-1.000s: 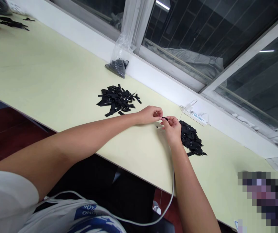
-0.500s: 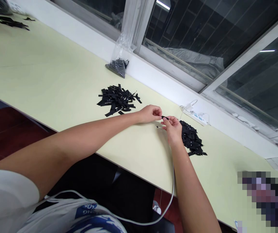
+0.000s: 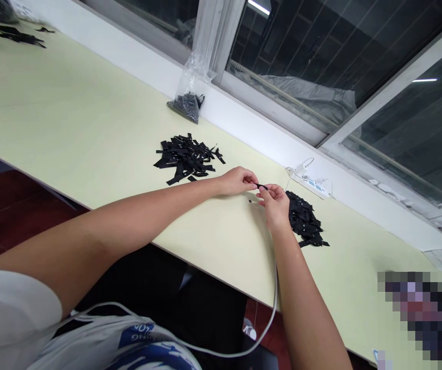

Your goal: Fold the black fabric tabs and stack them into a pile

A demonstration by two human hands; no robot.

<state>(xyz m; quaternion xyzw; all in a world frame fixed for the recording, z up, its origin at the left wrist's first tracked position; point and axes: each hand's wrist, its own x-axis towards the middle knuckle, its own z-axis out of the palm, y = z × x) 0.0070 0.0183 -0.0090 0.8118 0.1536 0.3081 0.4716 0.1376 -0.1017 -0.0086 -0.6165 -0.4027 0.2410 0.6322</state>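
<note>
Between my two hands a short black fabric strip (image 3: pixel 261 186) is stretched just above the table. My left hand (image 3: pixel 241 180) pinches one end with closed fingers. The other end sits in the closed fingertips of my right hand (image 3: pixel 275 201). Beneath them a tiny black ring-like piece (image 3: pixel 250 201) lies on the tabletop. A loose pile of black strips (image 3: pixel 186 156) is beyond my left forearm, some with small shiny spots. Right beside my right hand lies a denser pile of black strips (image 3: pixel 306 220), partly hidden by that hand.
A clear plastic bag (image 3: pixel 188 100) with black pieces stands against the white ledge. Farther right, a white power strip (image 3: pixel 311 185) with plugged cables rests at the wall. A white cable (image 3: pixel 259 341) loops past the table edge near my lap. More black strips (image 3: pixel 20 37) lie far left.
Both hands hold almost the same place, with the strip slightly straighter between them. At the far left edge, another person's hand has gone out of view.
</note>
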